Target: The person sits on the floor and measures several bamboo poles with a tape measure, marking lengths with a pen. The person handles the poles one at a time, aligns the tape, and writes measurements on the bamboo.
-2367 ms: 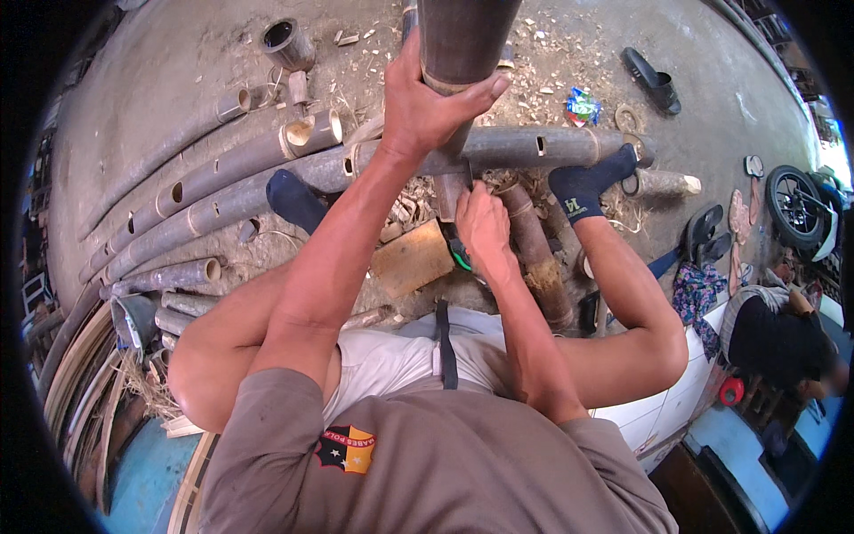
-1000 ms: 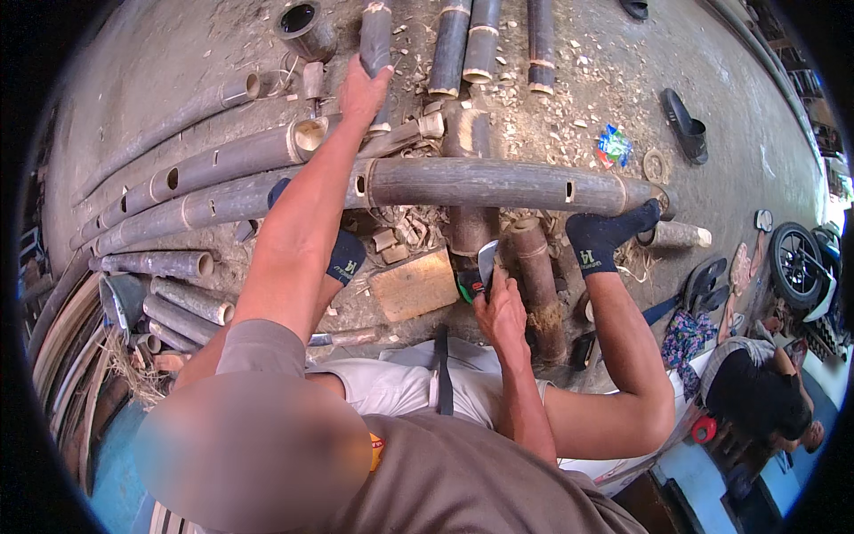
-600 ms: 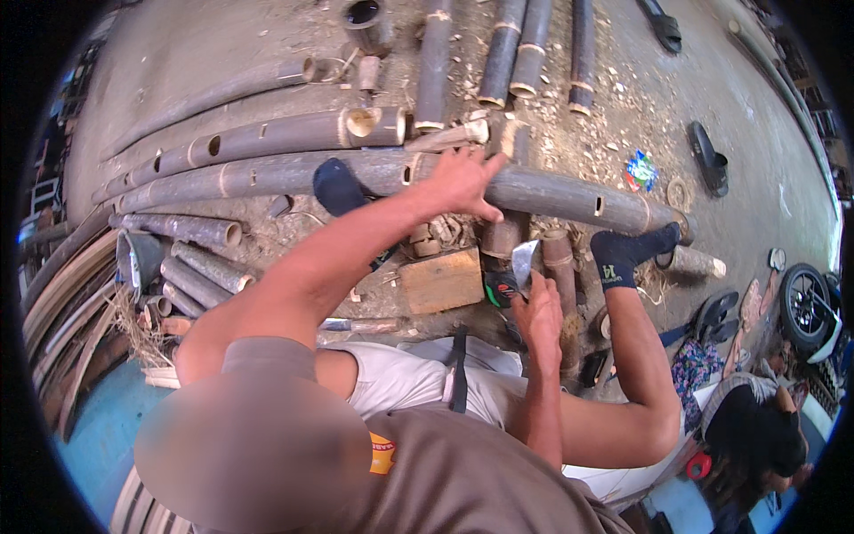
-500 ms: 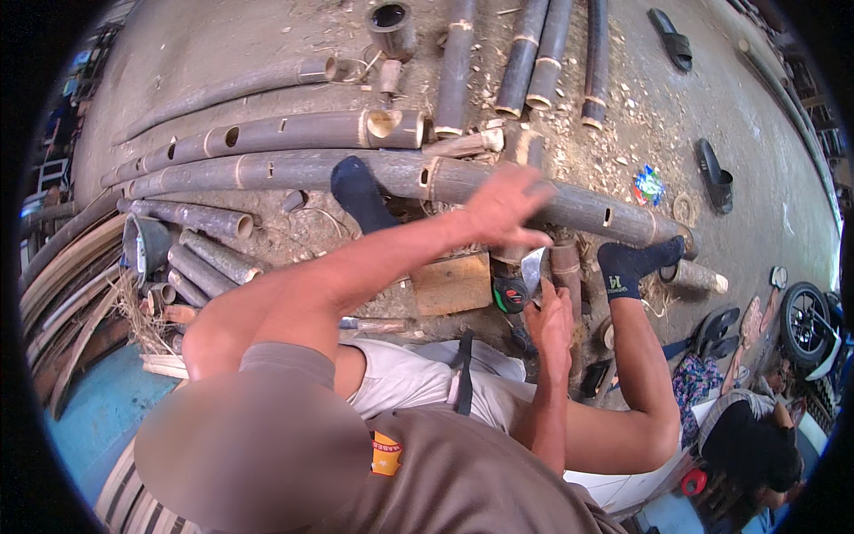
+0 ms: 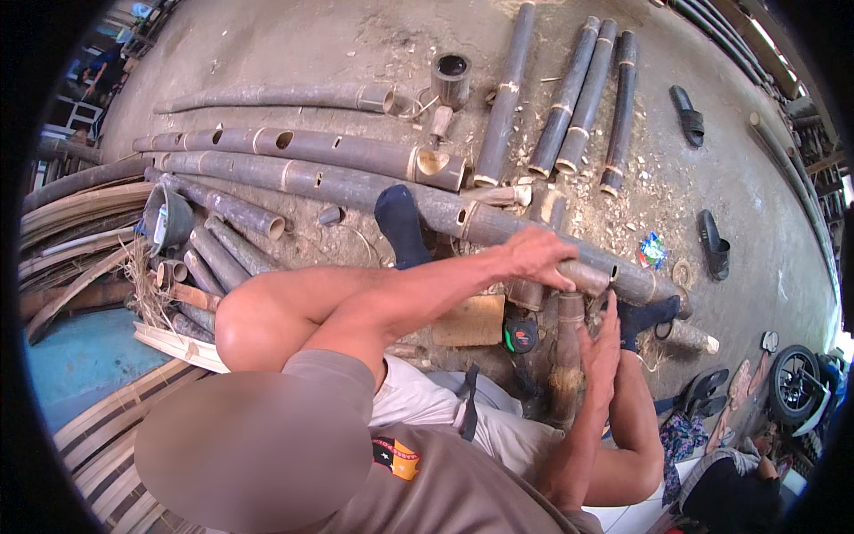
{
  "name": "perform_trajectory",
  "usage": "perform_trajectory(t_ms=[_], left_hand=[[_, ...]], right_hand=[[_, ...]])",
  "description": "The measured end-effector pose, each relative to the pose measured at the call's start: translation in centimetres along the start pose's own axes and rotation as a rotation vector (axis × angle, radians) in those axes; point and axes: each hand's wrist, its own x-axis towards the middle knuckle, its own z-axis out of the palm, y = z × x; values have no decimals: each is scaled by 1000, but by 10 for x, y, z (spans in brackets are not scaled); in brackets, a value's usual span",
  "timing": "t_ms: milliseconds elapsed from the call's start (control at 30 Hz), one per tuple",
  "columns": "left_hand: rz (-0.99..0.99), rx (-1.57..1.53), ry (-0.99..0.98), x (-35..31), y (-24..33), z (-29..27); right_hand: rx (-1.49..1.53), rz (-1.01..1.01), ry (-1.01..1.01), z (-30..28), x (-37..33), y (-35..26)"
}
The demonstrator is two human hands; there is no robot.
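A long dark bamboo pole (image 5: pixel 503 225) with small slots lies across the floor in front of me. Near its right end, my left hand (image 5: pixel 538 256) is closed round a short brown cylinder (image 5: pixel 584 278), like a wooden handle. The cylinder's far end, with something thin and dark at it, is beside a slot in the pole. Just below, my right hand (image 5: pixel 602 347) has its fingers stretched up toward that end and its thumb apart. Whether the fingertip touches is too small to tell. A tape measure (image 5: pixel 520 336) and a wooden board (image 5: pixel 469 321) lie left of my right hand.
My socked feet (image 5: pixel 403 227) press near the pole. Beyond it lie another slotted bamboo pole (image 5: pixel 356 149), several dark bamboo lengths (image 5: pixel 507 98) and a cup-like container (image 5: pixel 451 80). Wood chips cover the floor. Bamboo strips and a bucket (image 5: pixel 169 218) are at left, a sandal (image 5: pixel 712 245) at right.
My left hand, spread and blurred over the pole before, now grips the brown cylinder. My right hand has let go of a shiny metal blade, which I no longer see. The whole view has shifted.
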Motion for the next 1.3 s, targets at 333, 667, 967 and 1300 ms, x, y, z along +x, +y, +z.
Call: perform_trajectory(t_ms=[333,667,967,1300], left_hand=[[-164,-643,1230,50,-122,-158],[-361,-701,1372,46,-272,-238],[-588,-400,1210,50,-342,-216],[-239,-154,1450,50,-200,-199]], right_hand=[[-245,432,-238,76,-24,106],[97,317,10,25,-50,24],[856,257,-73,-74,-26,-11],[2158,244,-306,-14,-71,-16]])
